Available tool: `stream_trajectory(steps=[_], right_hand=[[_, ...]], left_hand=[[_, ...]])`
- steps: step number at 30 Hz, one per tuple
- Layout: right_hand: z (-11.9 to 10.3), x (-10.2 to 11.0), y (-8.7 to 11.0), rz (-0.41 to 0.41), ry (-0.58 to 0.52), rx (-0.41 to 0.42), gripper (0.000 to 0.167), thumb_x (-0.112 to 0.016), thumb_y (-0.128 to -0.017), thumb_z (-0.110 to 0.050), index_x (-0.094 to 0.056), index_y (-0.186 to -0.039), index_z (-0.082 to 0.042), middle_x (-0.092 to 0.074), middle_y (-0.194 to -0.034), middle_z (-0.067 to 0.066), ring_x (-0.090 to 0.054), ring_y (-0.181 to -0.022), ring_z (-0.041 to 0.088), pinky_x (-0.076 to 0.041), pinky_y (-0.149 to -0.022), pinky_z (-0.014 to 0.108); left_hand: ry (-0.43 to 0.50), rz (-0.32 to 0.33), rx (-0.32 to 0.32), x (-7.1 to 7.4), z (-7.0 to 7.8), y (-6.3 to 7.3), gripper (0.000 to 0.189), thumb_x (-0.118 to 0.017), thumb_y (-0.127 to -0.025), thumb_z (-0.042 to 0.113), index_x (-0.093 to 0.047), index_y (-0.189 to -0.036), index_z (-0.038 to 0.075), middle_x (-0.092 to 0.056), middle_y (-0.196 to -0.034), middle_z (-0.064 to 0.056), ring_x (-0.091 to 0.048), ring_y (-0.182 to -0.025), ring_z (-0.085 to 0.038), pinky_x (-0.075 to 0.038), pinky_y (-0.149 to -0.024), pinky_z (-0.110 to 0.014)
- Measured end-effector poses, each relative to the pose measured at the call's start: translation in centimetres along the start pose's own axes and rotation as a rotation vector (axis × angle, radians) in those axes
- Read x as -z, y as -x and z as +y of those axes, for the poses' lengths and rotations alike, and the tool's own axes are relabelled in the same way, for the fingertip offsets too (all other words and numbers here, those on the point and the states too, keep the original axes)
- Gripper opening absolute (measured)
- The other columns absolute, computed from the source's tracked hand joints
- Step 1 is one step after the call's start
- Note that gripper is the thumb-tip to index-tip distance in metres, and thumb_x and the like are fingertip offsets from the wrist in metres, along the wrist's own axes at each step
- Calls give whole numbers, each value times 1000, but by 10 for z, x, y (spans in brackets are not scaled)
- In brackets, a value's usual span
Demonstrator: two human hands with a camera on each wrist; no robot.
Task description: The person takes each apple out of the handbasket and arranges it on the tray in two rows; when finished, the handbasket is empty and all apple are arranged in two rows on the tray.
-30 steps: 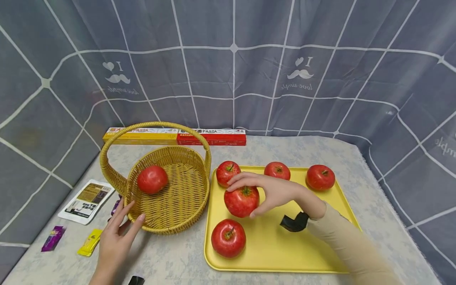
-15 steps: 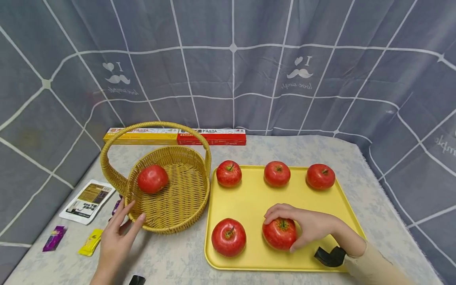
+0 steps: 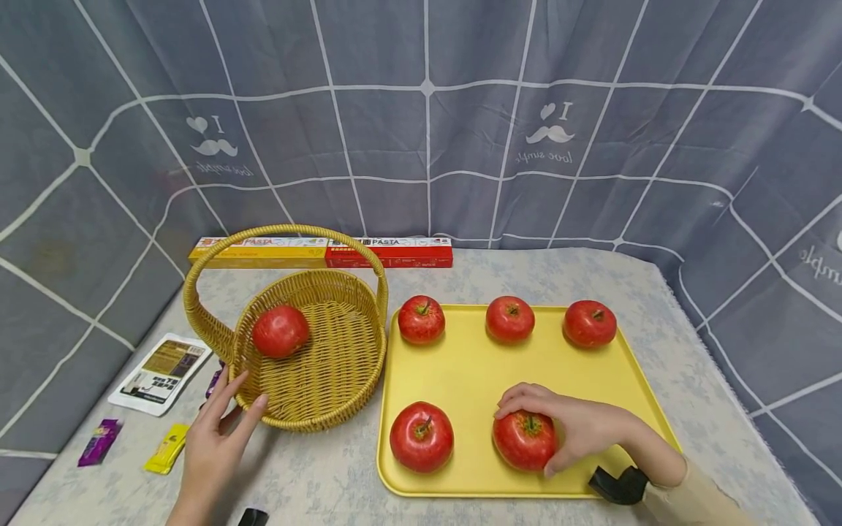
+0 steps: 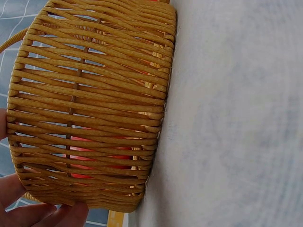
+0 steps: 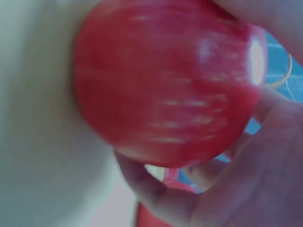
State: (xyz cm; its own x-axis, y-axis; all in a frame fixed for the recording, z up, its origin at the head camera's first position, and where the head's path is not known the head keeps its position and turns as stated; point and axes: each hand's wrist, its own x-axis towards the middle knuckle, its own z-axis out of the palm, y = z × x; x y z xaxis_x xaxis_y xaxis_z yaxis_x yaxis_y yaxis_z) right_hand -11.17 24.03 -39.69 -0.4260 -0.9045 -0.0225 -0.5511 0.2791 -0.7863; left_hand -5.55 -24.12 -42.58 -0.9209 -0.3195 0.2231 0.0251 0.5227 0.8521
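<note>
My right hand (image 3: pixel 582 427) holds a large red apple (image 3: pixel 522 444) low over the front middle of the yellow tray (image 3: pixel 470 380). Its fingers curve round the far side, with the thumb at the near right; the same apple (image 5: pixel 165 85) fills the right wrist view. To its left on the tray lies another apple (image 3: pixel 422 437). A wicker basket (image 3: pixel 349 409) with a tall arched handle has one red fruit (image 3: pixel 281 332) inside. My left hand (image 3: pixel 213 442) holds the basket's near left side, thumb and fingers at the rim.
Along the tray's back edge lie three apples: left (image 3: pixel 422 319), middle (image 3: pixel 509 319) and right (image 3: pixel 590 324). A yellow pasta box (image 3: pixel 263 256) and a red one (image 3: pixel 389 256) line the back. A white pouch (image 3: pixel 160 374), purple packet (image 3: pixel 99 442) and yellow packet (image 3: pixel 167 448) lie left.
My right hand has carried the apple from the tray's left middle toward the front right, shifting only slightly in the last half second. My left hand and the basket have stayed put.
</note>
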Motion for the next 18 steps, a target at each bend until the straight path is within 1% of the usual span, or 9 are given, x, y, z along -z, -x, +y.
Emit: stream_trajectory(steps=[3, 6, 7, 9, 10, 13, 16, 18], right_hand=[[-10, 7, -5, -44, 65, -67, 76, -83, -70, -21, -43, -135, -18, -40, -131, -2, -39, -118, 15, -46, -96, 32], [-24, 22, -16, -80, 144, -140, 74, -81, -72, -28, -43, -136, -23, -43, -131, -7, -41, -119, 15, -43, -99, 34], [-30, 28, -21, -79, 172, -154, 73, -80, -74, -29, -43, -136, -24, -43, -132, -8, -42, -119, 15, -42, -100, 35], [-44, 41, -34, -58, 213, -155, 70, -78, -76, -30, -43, -136, -26, -44, -134, -9, -42, -122, 14, -40, -102, 37], [-50, 48, -41, -36, 231, -144, 68, -77, -78, -30, -43, -136, -26, -45, -134, -9, -42, -122, 13, -40, -103, 37], [-68, 65, -69, 42, 256, -49, 65, -75, -81, -27, -44, -137, -19, -46, -135, -5, -43, -122, 13, -42, -100, 39], [-81, 78, -100, 113, 238, 59, 62, -73, -83, -26, -45, -137, -14, -46, -135, -2, -43, -121, 13, -43, -98, 37], [-87, 83, -123, 151, 210, 108, 60, -72, -84, -27, -47, -136, -14, -48, -135, -1, -45, -120, 11, -43, -98, 35]], left_hand=[[-2, -1, -4, 0, -1, -1, 51, -68, -87, 15, -51, -134, 4, -27, -151, -5, -28, -135, -14, -37, -83, 0], [-7, 1, -6, 1, -1, -2, 51, -68, -87, 16, -51, -134, 4, -27, -151, -6, -29, -134, -14, -37, -83, 0], [-8, 1, -6, 1, -1, -1, 51, -68, -87, 16, -51, -134, 4, -27, -151, -6, -29, -134, -14, -38, -83, 0], [-7, -1, -8, 2, 0, -1, 51, -68, -87, 16, -52, -134, 4, -27, -151, -5, -30, -133, -12, -38, -83, 0], [-5, -3, -9, 2, 0, -1, 51, -68, -88, 16, -51, -134, 3, -27, -151, -6, -31, -133, -11, -38, -83, -1], [-5, -7, -11, 2, 0, 0, 51, -68, -88, 16, -51, -134, 3, -27, -151, -7, -31, -132, -10, -38, -83, -1], [-7, -6, -7, 1, 1, 0, 51, -68, -88, 16, -51, -134, 3, -27, -151, -7, -31, -132, -10, -38, -84, -1], [-1, -5, -5, 1, 1, 0, 51, -68, -87, 16, -51, -134, 4, -27, -151, -6, -30, -132, -9, -38, -84, -1]])
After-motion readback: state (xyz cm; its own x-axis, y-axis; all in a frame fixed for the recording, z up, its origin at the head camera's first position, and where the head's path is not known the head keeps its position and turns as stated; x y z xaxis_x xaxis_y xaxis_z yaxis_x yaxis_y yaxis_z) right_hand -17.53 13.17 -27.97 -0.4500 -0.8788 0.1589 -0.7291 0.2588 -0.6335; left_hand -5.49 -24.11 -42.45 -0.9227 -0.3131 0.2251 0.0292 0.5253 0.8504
